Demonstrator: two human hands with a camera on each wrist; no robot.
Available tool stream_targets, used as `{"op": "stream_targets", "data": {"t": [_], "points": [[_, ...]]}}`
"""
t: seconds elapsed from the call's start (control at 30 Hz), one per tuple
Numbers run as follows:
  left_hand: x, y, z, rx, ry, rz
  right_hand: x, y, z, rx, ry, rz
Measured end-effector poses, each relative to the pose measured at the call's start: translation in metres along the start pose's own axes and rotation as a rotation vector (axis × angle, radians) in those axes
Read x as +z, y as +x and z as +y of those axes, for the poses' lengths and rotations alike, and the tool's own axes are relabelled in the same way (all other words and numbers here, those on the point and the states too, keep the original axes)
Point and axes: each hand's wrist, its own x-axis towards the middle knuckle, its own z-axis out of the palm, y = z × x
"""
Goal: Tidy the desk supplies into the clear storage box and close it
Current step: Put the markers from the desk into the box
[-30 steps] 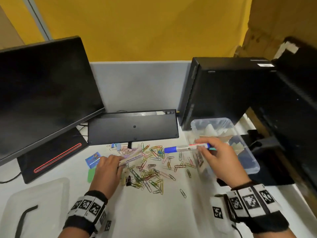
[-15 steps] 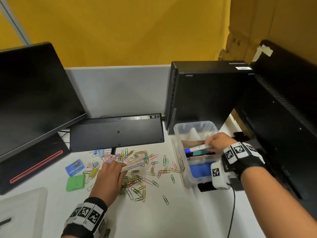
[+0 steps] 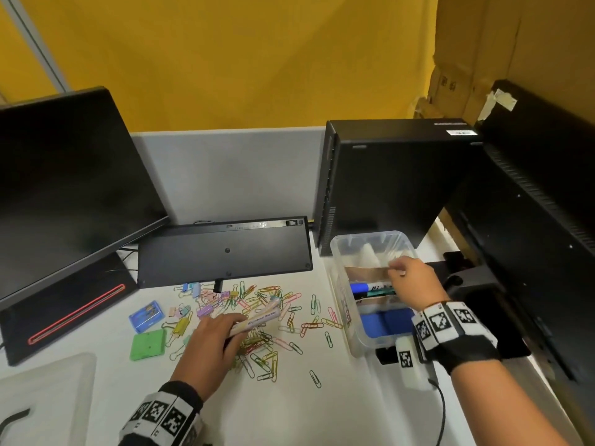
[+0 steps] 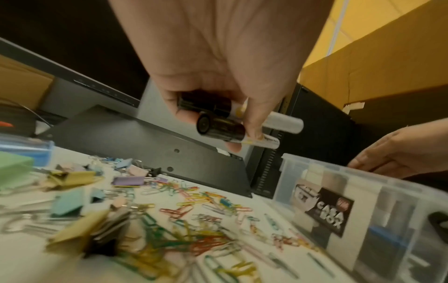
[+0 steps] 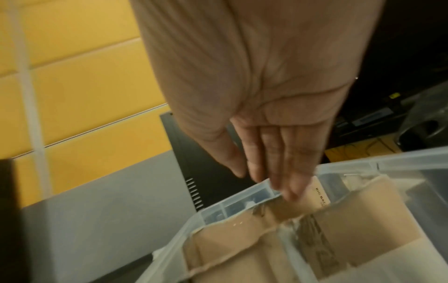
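yellow-walled desk: left hand grips two markers pointing far-right toward the clear storage box; right hand hangs slack-fingered over it.

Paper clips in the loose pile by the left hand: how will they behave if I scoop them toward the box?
The paper clips look thin and light, so likely to scatter and slide on the smooth desk. Many overlap, so some may snag and lift in clumps. Lying flat, single ones probably resist pinching.

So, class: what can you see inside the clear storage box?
Inside the clear storage box: a blue-capped marker, brown paper and blue items. The right hand covers part of the inside, so more may be hidden.
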Motion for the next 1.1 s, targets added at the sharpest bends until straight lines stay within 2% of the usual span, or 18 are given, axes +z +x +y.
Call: {"op": "stream_targets", "data": {"t": [0.07, 0.1, 0.17, 0.27, 0.33, 0.4, 0.57, 0.6, 0.67, 0.73, 0.8, 0.87, 0.97, 1.1], "points": [[0.0, 0.002, 0.014, 0.007, -0.1, -0.03, 0.006, -0.027, -0.012, -0.147, 0.119, 0.049], [0.001, 0.004, 0.023, 0.019, -0.137, -0.052, 0.01, -0.039, -0.018, -0.213, 0.168, 0.016], [0.006, 0.01, 0.04, 0.065, -0.193, -0.091, 0.021, -0.056, -0.026, -0.294, 0.259, -0.153], [0.016, 0.019, 0.059, 0.124, -0.284, -0.121, 0.033, -0.071, -0.037, -0.281, 0.475, -0.481], [0.02, 0.023, 0.065, 0.142, -0.345, -0.148, 0.036, -0.073, -0.038, -0.221, 0.733, -0.543], [0.02, 0.025, 0.071, 0.173, -0.355, -0.16, 0.034, -0.072, -0.037, -0.178, 0.856, -0.486], [0.016, 0.023, 0.078, 0.23, -0.341, -0.124, 0.011, -0.068, -0.028, -0.21, 0.824, -0.376], [0.015, 0.022, 0.076, 0.22, -0.341, -0.093, 0.004, -0.066, -0.025, -0.204, 0.828, -0.31], [0.012, 0.02, 0.068, 0.162, -0.335, -0.039, -0.01, -0.057, -0.015, -0.171, 0.793, -0.085], [0.01, 0.017, 0.056, 0.11, -0.313, -0.009, -0.023, -0.047, -0.004, -0.129, 0.647, 0.178], [0.007, 0.011, 0.044, 0.073, -0.292, 0.006, -0.029, -0.039, 0.004, -0.082, 0.486, 0.324], [0.004, 0.006, 0.036, 0.032, -0.309, 0.013, -0.026, -0.028, 0.008, 0.01, 0.382, 0.315], [0.002, -0.001, 0.029, 0.005, -0.332, 0.021, -0.017, -0.006, 0.011, 0.21, 0.305, 0.182], [0.005, -0.007, 0.022, -0.001, -0.314, 0.03, -0.009, 0.011, 0.006, 0.269, -0.017, 0.068]]}}
